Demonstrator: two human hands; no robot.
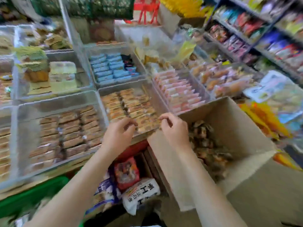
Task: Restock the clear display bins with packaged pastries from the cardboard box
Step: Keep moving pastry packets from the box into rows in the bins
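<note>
Left hand [120, 133] and right hand [173, 126] pinch orange-wrapped packaged pastries [147, 123] with curled fingers, tidying rows in the clear plastic bin [105, 91] beside the brown cardboard box [232, 115].

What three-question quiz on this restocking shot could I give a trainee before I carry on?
1. True or false: both hands are over the bin of orange-wrapped pastries.
2. Multiple choice: the cardboard box sits (A) to the person's left, (B) to the right, (C) behind the bins.
3. Which bin lies directly beyond the hands' bin?

Key:
1. True: left hand and right hand meet at the near edge of the orange pastry bin, fingers curled on packets.
2. B: cardboard box.
3. The blue-packet bin.
</note>
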